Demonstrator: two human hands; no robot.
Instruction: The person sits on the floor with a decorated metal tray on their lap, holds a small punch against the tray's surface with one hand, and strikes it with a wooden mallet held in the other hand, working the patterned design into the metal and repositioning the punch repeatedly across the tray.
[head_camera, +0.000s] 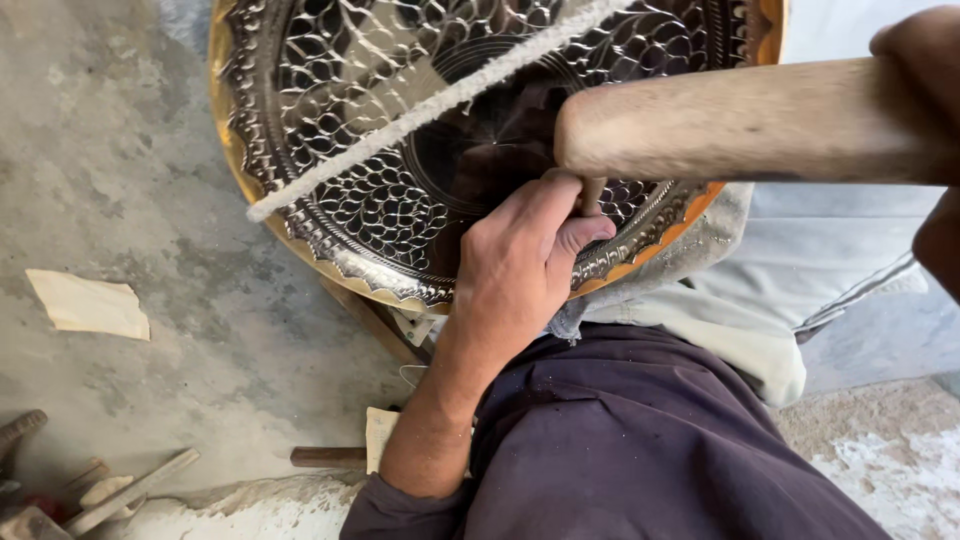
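Two hands busy: left hand fingers pinched round small punch, upright on embossed metal tray; right hand gripping wooden mallet, lying crosswise, head directly above punch.

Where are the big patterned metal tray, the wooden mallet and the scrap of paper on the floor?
Metal tray (330, 90): head view, engraved face.
Wooden mallet (740, 120): head view, its head.
Paper scrap (88, 305): head view, middle.

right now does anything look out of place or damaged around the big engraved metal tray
Nothing looks damaged. The round engraved metal tray shows an unbroken pattern. One oddity: a white twisted cord lies slantwise across it. A torn scrap of pale paper lies loose on the grey concrete floor.
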